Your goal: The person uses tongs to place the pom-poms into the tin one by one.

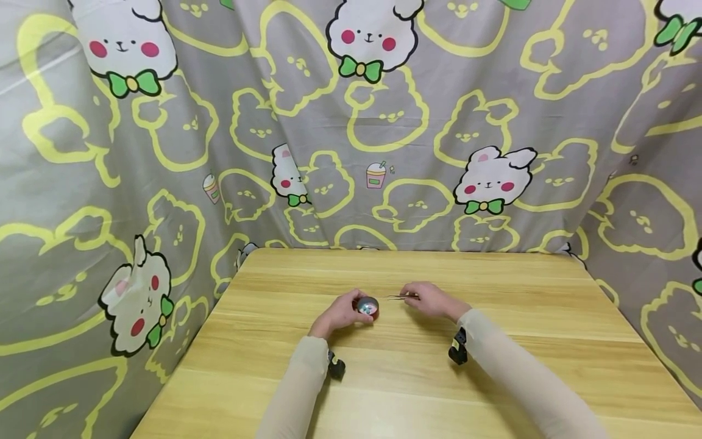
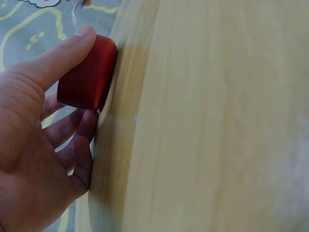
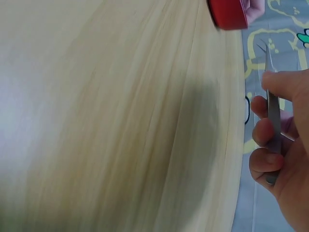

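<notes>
My left hand [image 1: 341,313] grips a small round red container [image 2: 88,75] from its left side, the thumb along the near side and the fingers around the far side. The container is low on the wooden table, its top uncovered. Inside it, small pale and bluish bits [image 1: 367,309] show in the head view, too small to identify. My right hand [image 1: 430,300] holds metal tweezers [image 3: 274,118] between thumb and curled fingers. Their thin bent tips point left, just right of the container and apart from it. In the right wrist view the tips are slightly spread, with nothing visible between them.
Both hands are over the wooden table [image 1: 406,378], toward its far half. A grey curtain [image 1: 323,134] with yellow rabbit outlines hangs behind the table and along both sides. Black camera mounts [image 1: 457,347] sit at both wrists, below the sleeves.
</notes>
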Tool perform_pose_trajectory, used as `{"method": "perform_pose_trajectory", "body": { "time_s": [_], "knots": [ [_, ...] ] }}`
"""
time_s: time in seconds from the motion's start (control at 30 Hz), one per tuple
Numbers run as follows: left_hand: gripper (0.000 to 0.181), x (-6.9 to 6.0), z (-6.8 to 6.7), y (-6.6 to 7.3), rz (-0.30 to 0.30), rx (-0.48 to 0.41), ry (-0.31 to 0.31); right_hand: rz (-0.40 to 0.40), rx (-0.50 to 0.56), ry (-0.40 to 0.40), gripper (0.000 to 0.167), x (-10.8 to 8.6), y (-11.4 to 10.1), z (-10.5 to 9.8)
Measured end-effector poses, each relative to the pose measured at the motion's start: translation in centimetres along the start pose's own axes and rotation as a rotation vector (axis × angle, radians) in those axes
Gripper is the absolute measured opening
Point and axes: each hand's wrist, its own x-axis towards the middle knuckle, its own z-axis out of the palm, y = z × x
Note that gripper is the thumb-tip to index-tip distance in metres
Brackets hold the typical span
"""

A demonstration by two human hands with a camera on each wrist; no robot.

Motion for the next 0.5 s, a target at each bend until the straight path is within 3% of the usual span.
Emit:
{"method": "perform_pose_trajectory", "body": {
  "time_s": [0.5],
  "knots": [
    [0.049, 0.2, -0.1, -0.2, 0.002, 0.005, -0.002, 0.022, -0.053, 0.070, 0.014, -3.0, 3.3, -1.5]
  ]
}}
